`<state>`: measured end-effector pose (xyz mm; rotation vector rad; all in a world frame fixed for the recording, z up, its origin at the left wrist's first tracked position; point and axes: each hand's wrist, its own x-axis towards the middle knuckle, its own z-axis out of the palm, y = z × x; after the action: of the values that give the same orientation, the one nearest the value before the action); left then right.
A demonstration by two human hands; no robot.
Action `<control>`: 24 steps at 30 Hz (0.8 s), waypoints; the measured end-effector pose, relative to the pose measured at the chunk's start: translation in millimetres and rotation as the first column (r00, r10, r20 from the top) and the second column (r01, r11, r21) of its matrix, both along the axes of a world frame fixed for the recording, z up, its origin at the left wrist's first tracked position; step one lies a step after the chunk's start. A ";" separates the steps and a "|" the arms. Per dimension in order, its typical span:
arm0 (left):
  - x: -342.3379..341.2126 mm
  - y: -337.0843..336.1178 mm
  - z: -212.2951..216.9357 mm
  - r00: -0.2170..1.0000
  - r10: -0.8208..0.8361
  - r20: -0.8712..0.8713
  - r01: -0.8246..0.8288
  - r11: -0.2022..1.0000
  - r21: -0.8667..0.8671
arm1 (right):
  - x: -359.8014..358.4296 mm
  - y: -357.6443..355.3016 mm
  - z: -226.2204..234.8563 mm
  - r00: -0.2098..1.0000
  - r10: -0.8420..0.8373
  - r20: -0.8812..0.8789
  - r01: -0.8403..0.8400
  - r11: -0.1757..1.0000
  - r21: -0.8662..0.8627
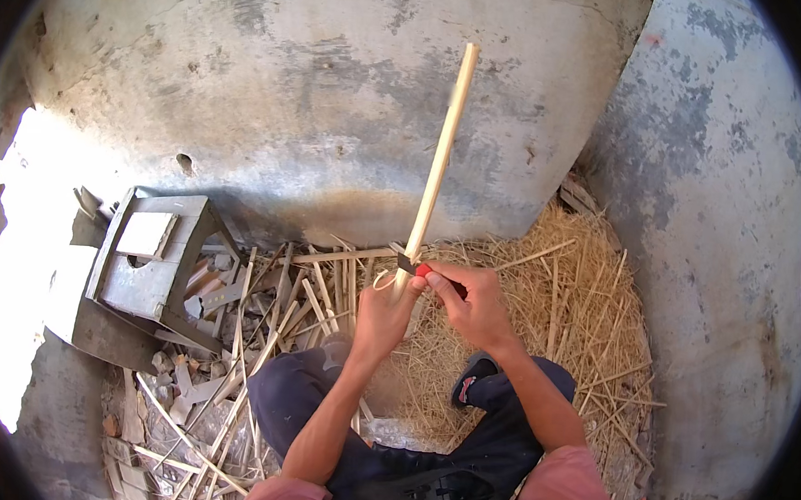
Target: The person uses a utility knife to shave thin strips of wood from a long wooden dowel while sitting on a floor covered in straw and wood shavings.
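My left hand is closed round the lower end of a long, pale wooden strip, which rises upright and leans slightly right. In my right hand is a knife with a red handle. Its dark, short blade lies across the strip just above my left hand. A thin curled shaving hangs beside the strip at the left thumb side. Both hands are close together in front of my bent knees.
A worn wooden stool with a pale block on it stands at the left. Straw-like shavings heap up at the right. Loose sticks and rubble lie left of my legs. Plastered walls enclose the far side and right.
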<state>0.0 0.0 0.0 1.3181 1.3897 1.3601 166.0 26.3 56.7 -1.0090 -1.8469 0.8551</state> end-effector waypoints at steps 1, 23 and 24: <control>-0.7 0.7 0.4 1.000 -0.021 -0.017 0.020 1.000 -0.024 | 4.2 2.8 2.4 0.999 0.010 0.046 -0.012 0.999 0.042; 8.2 -8.3 13.6 0.975 -0.120 0.189 0.101 0.989 0.108 | 25.8 6.4 22.0 0.971 0.122 0.208 -0.137 0.989 0.060; 7.6 -8.7 13.2 0.976 -0.119 0.181 0.103 0.990 0.092 | 25.6 5.6 24.2 0.970 0.122 0.211 -0.137 0.989 0.059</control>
<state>7.6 -8.7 13.2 1.2665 1.1292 1.4376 191.6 31.9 80.8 -0.9701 -2.1247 0.7763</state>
